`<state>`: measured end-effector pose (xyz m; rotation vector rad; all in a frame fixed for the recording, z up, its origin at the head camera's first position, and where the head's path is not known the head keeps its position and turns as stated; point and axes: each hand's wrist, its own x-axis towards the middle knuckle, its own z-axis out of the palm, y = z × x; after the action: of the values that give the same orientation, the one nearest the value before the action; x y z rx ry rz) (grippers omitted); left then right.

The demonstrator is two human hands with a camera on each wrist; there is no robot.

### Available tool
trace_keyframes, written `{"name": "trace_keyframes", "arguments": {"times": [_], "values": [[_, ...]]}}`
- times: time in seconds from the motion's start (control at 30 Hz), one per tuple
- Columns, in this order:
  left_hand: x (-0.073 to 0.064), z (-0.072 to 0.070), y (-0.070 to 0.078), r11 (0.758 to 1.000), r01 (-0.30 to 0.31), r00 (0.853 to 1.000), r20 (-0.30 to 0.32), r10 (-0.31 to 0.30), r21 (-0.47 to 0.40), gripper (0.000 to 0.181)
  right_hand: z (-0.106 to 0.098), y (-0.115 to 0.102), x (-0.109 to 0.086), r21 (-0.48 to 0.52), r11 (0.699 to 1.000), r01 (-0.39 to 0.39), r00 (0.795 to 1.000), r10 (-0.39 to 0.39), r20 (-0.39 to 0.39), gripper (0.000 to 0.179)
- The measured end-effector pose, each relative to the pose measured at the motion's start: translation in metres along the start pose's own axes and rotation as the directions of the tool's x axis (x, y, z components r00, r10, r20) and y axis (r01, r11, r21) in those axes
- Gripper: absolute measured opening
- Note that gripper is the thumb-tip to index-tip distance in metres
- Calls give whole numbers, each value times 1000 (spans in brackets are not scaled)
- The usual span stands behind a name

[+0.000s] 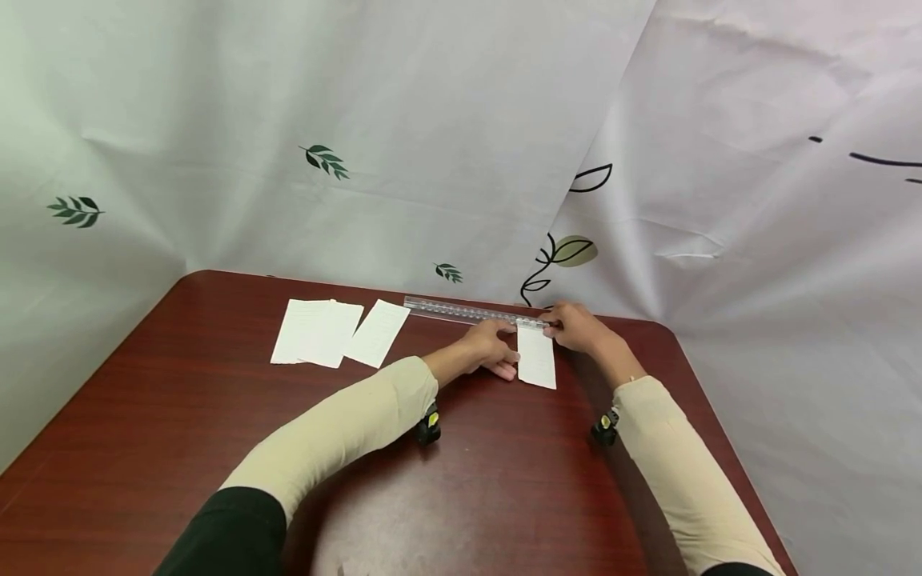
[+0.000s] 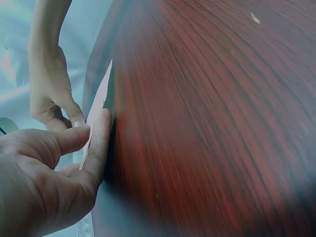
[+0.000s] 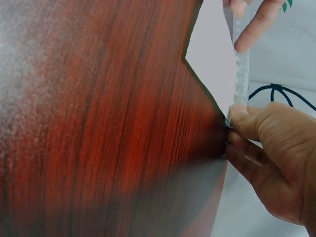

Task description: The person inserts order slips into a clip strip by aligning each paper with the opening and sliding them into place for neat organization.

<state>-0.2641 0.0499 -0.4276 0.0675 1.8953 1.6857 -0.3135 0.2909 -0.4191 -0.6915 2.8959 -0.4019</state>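
Note:
A clear plastic ruler (image 1: 461, 310) lies along the table's far edge, its right end over the top of a white sheet of paper (image 1: 537, 364). My left hand (image 1: 492, 350) pinches this paper's left side; in the left wrist view the thumb (image 2: 74, 139) is on one face and a finger (image 2: 101, 136) is under the other. At the ruler's right end, my right hand (image 1: 579, 328) pinches the ruler and the paper's corner, as the right wrist view shows. A small dark thing (image 3: 228, 128) shows by its fingertips; its kind is unclear.
Left of the ruler lie several white paper pieces: two overlapping sheets (image 1: 302, 332) and a tilted sheet (image 1: 378, 332). The reddish-brown table (image 1: 468, 480) meets a pale hanging cloth (image 1: 403, 216) with leaf prints at its back edge.

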Motion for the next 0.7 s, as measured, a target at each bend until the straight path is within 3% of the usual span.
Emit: {"name": "trace_keyframes", "arguments": {"times": [0.3, 0.7], "values": [[-14, -19, -6, 998, 20, 1000, 3, -20, 63, 65, -1, -1, 0, 19, 999, -39, 999, 38, 33, 42], [-38, -41, -9, 996, -3, 1000, -2, 3, 88, 52, 0, -2, 2, -19, 998, -59, 998, 59, 23, 43]]}}
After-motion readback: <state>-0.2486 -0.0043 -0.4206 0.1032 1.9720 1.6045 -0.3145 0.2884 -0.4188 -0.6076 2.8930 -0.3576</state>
